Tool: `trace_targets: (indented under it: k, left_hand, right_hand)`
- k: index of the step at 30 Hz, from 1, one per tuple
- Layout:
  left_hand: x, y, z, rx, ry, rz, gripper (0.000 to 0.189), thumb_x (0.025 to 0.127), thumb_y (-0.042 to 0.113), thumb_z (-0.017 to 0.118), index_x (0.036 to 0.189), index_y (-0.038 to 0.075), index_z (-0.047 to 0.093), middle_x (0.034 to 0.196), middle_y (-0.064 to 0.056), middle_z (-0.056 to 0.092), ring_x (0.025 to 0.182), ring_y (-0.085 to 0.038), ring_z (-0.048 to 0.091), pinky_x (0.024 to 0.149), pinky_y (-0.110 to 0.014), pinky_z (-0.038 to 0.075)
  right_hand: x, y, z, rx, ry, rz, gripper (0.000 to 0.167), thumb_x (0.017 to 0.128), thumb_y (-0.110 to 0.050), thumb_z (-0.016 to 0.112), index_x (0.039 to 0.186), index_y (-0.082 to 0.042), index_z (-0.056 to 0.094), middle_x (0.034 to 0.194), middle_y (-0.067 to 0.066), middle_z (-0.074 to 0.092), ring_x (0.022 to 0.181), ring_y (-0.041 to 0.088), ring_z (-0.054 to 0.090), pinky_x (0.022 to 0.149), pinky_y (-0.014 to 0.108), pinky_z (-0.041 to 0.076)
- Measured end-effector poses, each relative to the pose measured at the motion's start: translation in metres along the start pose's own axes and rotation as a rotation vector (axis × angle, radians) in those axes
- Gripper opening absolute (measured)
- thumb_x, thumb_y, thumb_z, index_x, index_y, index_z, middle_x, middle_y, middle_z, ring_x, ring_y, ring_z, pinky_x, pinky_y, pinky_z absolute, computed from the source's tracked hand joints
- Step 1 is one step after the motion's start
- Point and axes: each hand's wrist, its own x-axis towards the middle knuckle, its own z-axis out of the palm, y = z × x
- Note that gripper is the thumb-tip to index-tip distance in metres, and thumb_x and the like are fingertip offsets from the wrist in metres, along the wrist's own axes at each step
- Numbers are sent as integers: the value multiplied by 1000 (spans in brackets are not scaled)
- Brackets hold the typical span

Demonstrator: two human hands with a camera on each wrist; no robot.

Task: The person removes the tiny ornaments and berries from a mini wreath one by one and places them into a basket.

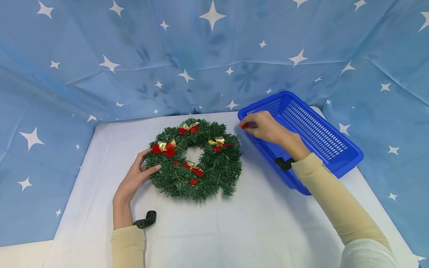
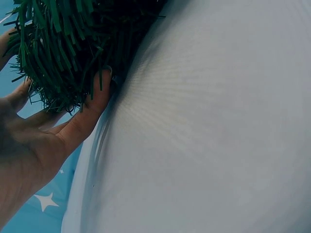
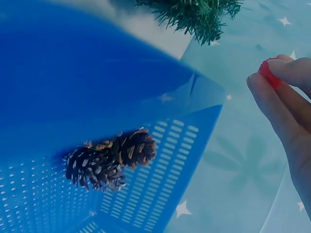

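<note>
The Christmas wreath [image 1: 211,163] lies flat, left of the basket; being a ring, it has no clear long axis, but one loose end points toward the person. The left hand [image 1: 132,181] holds its left edge, fingers curved around it. The right hand [image 1: 268,127] pinches a small red ornament [image 3: 268,75], whose direction I cannot tell, near the blue plastic basket [image 1: 310,126]. White cloth [image 1: 201,234] covers the table; star-printed blue curtains [image 1: 187,44] surround it.
</note>
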Motion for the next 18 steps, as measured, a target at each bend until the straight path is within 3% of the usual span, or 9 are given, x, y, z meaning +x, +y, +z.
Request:
trace_targets:
  k: [13,18]
  left_hand:
    - [1,1,0,-1,0,-3,89,99,40,70,165,38,11,173,-9,-9,155,-47,19,115,-67,30]
    - [1,2,0,1,-3,-7,90,99,39,70,166,38,9,173,-10,-10,155,-48,17,116,-68,28]
  right_hand:
    - [-11,12,-11,27,-2,75,21,96,0,69,113,-5,79,115,18,75,103,33,74,82,44,60]
    - [-18,21,-11,9,2,105,20,95,1,69,112,-4,79,113,18,76,101,33,74,81,44,60]
